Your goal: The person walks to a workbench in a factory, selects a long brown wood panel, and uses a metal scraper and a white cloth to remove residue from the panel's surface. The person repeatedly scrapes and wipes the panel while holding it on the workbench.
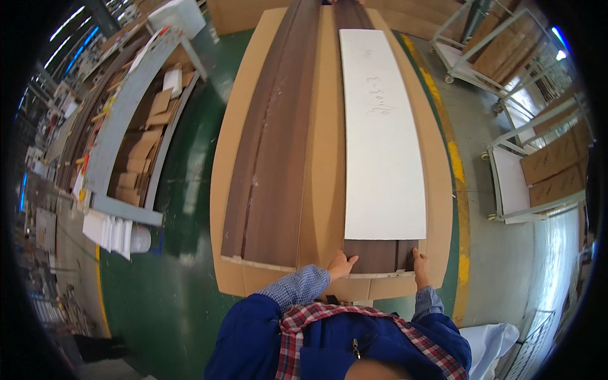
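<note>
Two long dark-brown wood-grain panels lie side by side, lengthwise, on a large cardboard sheet (327, 166). A white foam sheet (384, 142) with handwriting on it covers most of the right panel (370, 256), whose near end shows. My left hand (341, 267) grips the left edge of that near end, thumb on top. At the opposite edge, my right hand (421, 266) holds the panel, also with the thumb on top. The fingers of both hands are partly hidden. Apart from my hands, the left panel (275, 166) has a lengthwise groove.
Another person's hands (358, 2) are at the far end of the right panel. A grey bench (114, 137) with cardboard pieces on its shelf stands left. Wheeled racks (510, 175) carrying brown cartons stand right, beyond a yellow floor line (456, 161).
</note>
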### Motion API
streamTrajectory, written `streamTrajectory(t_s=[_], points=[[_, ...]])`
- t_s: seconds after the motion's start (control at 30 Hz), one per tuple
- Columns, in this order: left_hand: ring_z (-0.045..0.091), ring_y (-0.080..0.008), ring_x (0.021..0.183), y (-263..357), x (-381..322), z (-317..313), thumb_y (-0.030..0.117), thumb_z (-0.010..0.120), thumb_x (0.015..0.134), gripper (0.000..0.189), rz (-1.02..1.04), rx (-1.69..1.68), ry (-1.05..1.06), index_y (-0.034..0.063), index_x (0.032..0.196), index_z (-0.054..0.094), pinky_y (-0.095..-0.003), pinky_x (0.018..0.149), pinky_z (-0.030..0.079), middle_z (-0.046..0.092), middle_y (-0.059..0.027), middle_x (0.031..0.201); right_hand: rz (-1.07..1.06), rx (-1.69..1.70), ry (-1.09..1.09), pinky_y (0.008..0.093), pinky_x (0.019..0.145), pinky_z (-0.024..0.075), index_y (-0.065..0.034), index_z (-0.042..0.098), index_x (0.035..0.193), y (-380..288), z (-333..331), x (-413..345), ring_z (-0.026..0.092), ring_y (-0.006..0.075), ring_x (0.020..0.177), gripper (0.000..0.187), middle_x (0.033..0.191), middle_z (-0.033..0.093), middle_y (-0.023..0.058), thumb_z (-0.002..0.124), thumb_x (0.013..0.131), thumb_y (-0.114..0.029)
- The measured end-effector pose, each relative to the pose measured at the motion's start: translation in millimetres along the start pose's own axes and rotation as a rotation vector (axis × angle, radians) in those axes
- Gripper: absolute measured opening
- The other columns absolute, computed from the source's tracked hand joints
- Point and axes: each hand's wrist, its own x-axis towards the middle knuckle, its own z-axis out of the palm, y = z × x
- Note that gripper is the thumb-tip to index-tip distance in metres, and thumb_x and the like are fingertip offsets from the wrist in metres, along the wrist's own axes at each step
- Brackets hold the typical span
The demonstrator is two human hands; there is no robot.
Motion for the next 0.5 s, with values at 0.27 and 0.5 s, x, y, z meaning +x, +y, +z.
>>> streamTrajectory(t_s=[0.27, 0.5], points=[[0.060, -0.0336, 0.075, -114, -39, 3, 0.045, 0.051, 0.085, 0.046, 0.140, -0.092, -0.060, -0.0001, 0.084, 0.060, -0.0405, 0.066, 0.046, 0.062, -0.0194, 0.079, -0.268, -0.012, 0.388, 0.0313, 0.078, 0.0427, 0.0058, 0.058, 0.098, -8, -8, 9, 0.054, 0.0211, 0.085, 0.036, 0.091, 0.059, 0.0131, 0.052, 0.089, -0.028], [0.060, -0.0268, 0.068, -248, -97, -50, 0.040, 0.052, 0.085, 0.040, -0.027, -0.237, 0.057, 0.0007, 0.081, 0.060, -0.0393, 0.061, 0.046, 0.063, -0.0170, 0.075, -0.886, 0.116, 0.366, 0.0307, 0.080, 0.0455, -0.0011, 0.061, 0.097, -150, 47, -123, 0.056, 0.0230, 0.093, 0.015, 0.097, 0.059, 0.0109, 0.055, 0.083, -0.001]])
